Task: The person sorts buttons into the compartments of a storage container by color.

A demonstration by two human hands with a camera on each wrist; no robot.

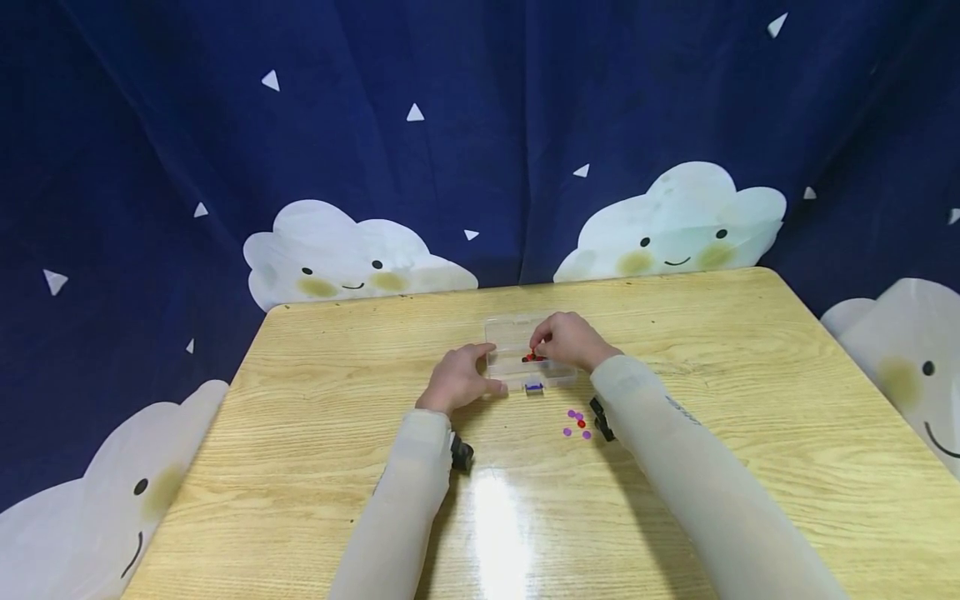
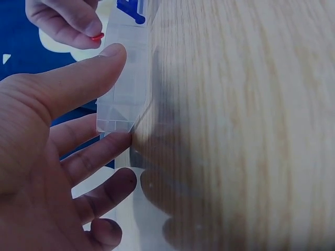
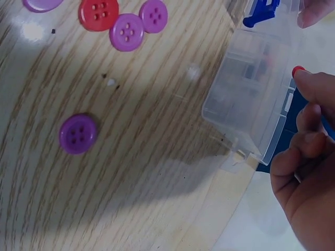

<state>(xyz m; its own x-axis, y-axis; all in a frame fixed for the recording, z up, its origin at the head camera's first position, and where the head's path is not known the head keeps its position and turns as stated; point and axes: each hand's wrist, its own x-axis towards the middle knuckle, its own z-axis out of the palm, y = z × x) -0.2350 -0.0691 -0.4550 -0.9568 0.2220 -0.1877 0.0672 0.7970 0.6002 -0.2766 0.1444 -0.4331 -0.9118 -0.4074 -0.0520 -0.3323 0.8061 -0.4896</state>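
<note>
A clear plastic box stands with its lid raised, and red buttons lie inside it. At its left end is my left hand, thumb and fingers extended along the corner; the fingertips touch the box wall. Over the box, my right hand pinches a small red button between thumb and finger. Most of that button is hidden by the fingertips. A blue clip is on the box's front side.
Several purple buttons and a red button lie on the wooden table, in front of the box and to its right. A dark blue curtain with clouds hangs behind the table's far edge.
</note>
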